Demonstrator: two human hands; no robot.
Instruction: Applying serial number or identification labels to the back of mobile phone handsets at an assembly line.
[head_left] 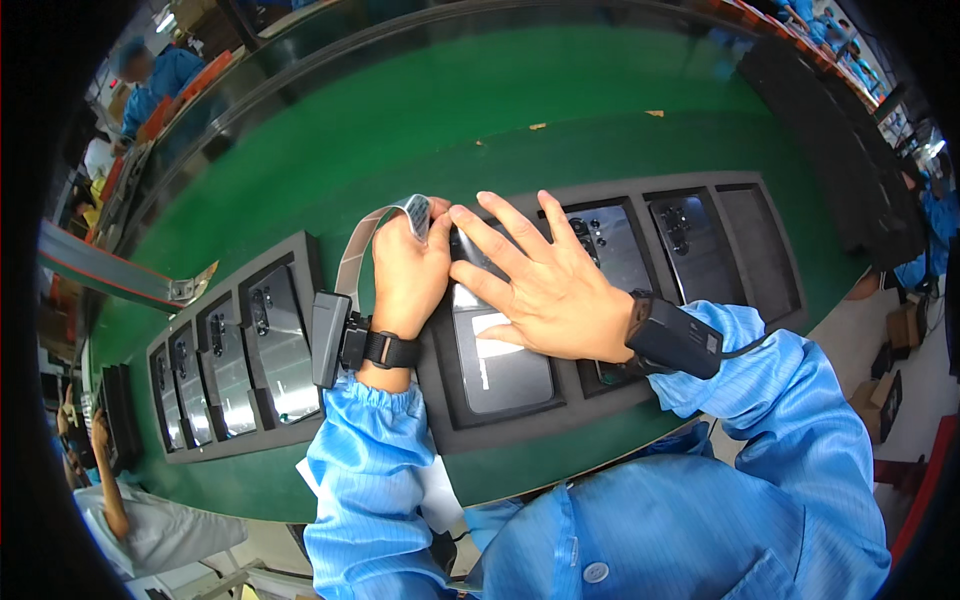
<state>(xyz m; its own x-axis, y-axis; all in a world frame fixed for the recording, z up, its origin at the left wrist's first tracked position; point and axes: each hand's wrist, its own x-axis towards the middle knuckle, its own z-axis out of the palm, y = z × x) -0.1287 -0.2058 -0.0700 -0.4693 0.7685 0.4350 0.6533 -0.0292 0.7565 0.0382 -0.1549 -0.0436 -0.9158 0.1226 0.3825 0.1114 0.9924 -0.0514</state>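
Observation:
A dark foam tray [470,437] lies on the green bench before me, with smartphones lying back up in its slots. My right hand [548,285] is spread over the nearest-left phone [508,378], its fingers stretched toward the phone's upper end. Beside it, my left hand [410,275] is closed, pinching a curled strip of labels [350,265] by that same upper end. The two hands meet near the fingertips and hide the phone's camera area. Farther right in the tray lie a second phone [625,255] and a third phone [695,245].
Another foam tray [312,265] with several phones stands to the left. A metal bar [120,268] reaches in over the bench's left side. Black stacked trays [820,130] sit at the far right. A co-worker in blue [165,80] is at the far left.

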